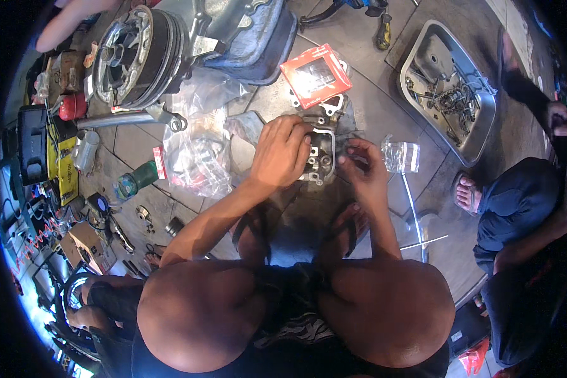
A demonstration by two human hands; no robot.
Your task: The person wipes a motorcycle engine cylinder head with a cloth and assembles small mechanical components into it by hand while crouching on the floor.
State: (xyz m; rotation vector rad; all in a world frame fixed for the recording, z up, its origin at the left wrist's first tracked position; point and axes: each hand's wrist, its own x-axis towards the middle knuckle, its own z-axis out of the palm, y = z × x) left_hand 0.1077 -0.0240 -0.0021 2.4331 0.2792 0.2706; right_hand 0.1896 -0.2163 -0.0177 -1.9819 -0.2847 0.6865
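the silver-and-dark, cast-metal engine part (323,167) sits mid-scene. the left hand (283,151) bends over its left edge, best kept there as a steady brace; the right hand (365,165) curls just beside its right edge, where a light fingertip touch should serve. whether either hand truly grasps anything, i cannot tell. avoid knocking the flat, red, square packet (316,75) on the far side.
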